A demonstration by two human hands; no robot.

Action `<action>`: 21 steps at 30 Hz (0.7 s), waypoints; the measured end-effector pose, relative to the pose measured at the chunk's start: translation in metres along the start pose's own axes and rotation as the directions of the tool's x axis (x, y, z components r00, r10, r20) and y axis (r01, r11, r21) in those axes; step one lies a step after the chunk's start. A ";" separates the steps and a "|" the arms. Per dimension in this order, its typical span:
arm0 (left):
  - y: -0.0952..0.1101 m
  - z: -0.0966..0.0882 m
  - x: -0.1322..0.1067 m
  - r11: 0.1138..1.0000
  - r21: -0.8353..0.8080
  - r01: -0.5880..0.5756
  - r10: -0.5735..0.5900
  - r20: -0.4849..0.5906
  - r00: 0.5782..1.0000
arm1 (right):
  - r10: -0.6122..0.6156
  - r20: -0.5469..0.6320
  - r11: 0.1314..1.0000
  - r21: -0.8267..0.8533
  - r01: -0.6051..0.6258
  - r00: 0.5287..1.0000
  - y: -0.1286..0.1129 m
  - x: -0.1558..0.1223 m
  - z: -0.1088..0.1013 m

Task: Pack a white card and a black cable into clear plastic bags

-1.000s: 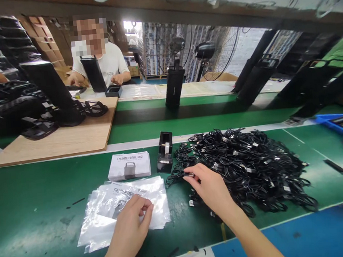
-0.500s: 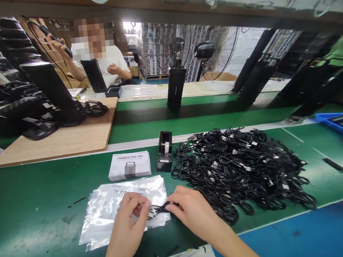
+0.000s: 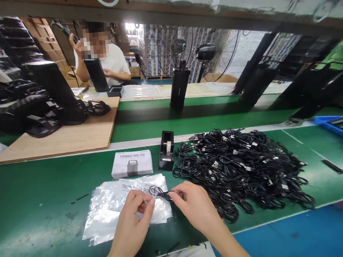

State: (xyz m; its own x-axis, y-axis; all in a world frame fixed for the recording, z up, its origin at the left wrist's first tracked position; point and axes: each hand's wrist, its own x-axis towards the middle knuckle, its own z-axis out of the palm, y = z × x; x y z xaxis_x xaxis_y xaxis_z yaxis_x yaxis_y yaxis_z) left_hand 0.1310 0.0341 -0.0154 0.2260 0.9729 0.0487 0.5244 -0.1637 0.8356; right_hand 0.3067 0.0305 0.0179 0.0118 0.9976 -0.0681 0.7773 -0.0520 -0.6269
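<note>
- The right hand (image 3: 196, 209) pinches a small coiled black cable (image 3: 159, 193) between thumb and fingertips, closed on one end of the coil. The coil sits on the near side of the black tape dispenser (image 3: 166, 156), slightly to its left.
- The left hand (image 3: 134, 219) is closed in a pinch on the top edge of a flat stack of clear plastic bags (image 3: 107, 215), which lies to the dispenser's near left. Its fingertips almost meet the coil.
- A white printed booklet stack (image 3: 131, 163) lies just left of the dispenser.
- A large heap of tangled black cables (image 3: 242, 166) spreads to the dispenser's right over the green bench mat (image 3: 29, 198).
- Far beyond the dispenser, a seated person in a white shirt (image 3: 113, 61) holds a dark corded object raised.
</note>
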 end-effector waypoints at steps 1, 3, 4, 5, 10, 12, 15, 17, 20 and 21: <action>0.002 0.001 0.000 1.000 -0.002 -0.003 0.003 0.003 1.000 | -0.005 0.009 1.000 0.012 0.005 1.000 -0.002 0.001 0.003; 0.005 0.003 -0.001 1.000 -0.008 -0.006 0.006 0.002 1.000 | 0.002 0.036 0.999 0.052 -0.004 0.999 -0.006 0.003 0.013; 0.006 0.004 -0.001 1.000 -0.011 -0.007 0.007 0.000 1.000 | 0.018 0.036 0.997 0.079 -0.021 0.999 -0.007 0.005 0.019; 0.007 0.004 -0.001 1.000 -0.013 -0.010 0.010 -0.003 1.000 | 0.041 0.023 0.993 0.107 -0.043 0.999 -0.009 0.006 0.024; 0.009 0.002 0.001 0.998 -0.038 -0.052 0.050 -0.050 0.997 | 0.004 0.038 0.968 0.250 -0.014 0.999 -0.015 0.006 0.032; 0.011 -0.003 0.003 0.997 -0.064 -0.045 0.040 -0.091 0.995 | -0.136 0.154 0.951 0.299 0.085 0.979 -0.019 0.005 0.024; 0.015 -0.018 0.009 0.995 -0.098 -0.021 0.006 -0.154 0.988 | -0.344 0.258 0.904 0.350 0.244 0.903 -0.029 0.008 0.006; 0.019 -0.031 0.014 0.992 -0.126 -0.024 0.001 -0.184 0.983 | -0.438 0.271 0.876 0.344 0.339 0.857 -0.042 0.018 -0.006; 0.022 -0.052 0.019 0.976 -0.216 -0.028 -0.033 -0.274 0.961 | -0.530 0.287 0.839 0.314 0.444 0.798 -0.068 0.037 -0.027; 0.022 -0.058 0.019 0.964 -0.266 -0.016 -0.069 -0.307 0.949 | -0.546 0.287 0.832 0.299 0.468 0.787 -0.078 0.042 -0.034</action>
State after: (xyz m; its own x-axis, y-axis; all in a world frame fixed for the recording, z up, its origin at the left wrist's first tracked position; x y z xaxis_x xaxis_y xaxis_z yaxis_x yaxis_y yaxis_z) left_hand 0.0994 0.0589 0.0352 -0.0734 0.9850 0.1562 0.2838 -0.1295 0.9501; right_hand 0.2685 0.0785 0.0905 -0.5954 0.8007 0.0663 0.4637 0.4098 -0.7855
